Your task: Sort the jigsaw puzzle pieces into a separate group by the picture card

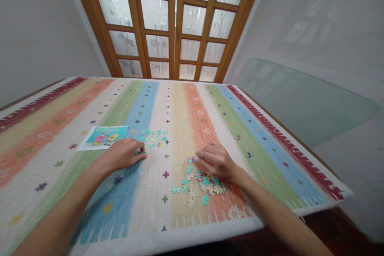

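Note:
My left hand (124, 154) rests on the cloth with its fingers curled and the thumb underneath. A teal puzzle piece (138, 151) shows between thumb and fingers. Beyond those fingertips, several loose teal and multicoloured puzzle pieces (154, 138) are spread in rough rows. My right hand (217, 161) hovers low at the edge of a mixed pile of puzzle pieces (210, 186), its fingers pinched together. At its fingertips is a small puzzle piece (192, 160) with pink and teal on it. Some pieces in the pile lie with their plain beige backs up.
A picture card (103, 137) with cartoon figures lies flat beyond my left wrist. A striped cloth (264, 160) covers the table. Wooden doors with glass panes (156, 12) stand behind its far edge, and a pale green glass panel (300, 100) leans at the right wall.

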